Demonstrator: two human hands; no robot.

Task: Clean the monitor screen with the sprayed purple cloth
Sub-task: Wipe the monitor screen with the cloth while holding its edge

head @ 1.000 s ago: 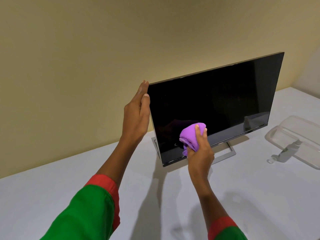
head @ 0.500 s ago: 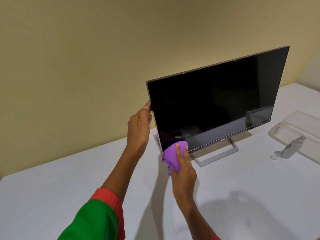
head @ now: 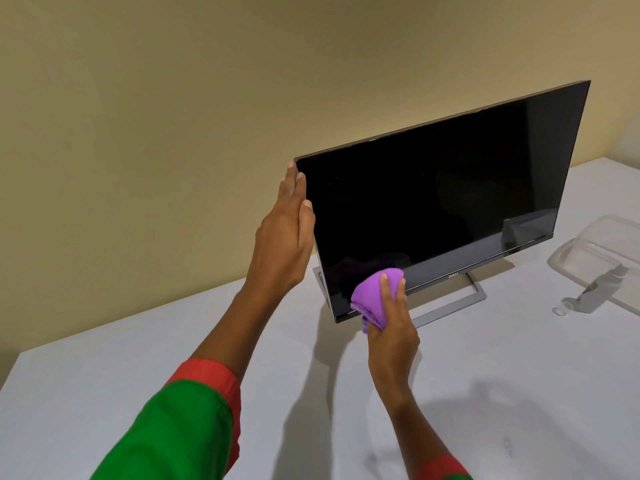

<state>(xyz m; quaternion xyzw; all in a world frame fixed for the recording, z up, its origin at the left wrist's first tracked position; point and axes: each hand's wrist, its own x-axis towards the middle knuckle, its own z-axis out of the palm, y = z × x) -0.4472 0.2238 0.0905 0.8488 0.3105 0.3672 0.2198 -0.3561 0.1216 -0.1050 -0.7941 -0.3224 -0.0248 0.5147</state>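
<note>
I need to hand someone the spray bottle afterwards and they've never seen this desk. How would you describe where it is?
Start at the black monitor on the white table and look right of its stand. A clear plastic container lies there, and the small spray bottle lies on its side against the container's near edge. It is the only slim, capped thing there.

Even light, perhaps overhead; soft shadows

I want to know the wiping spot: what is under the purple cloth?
The cloth lies on the lower left of the monitor, over screen and bottom bezel. The right hand presses it. The covered glass cannot be seen.
</note>
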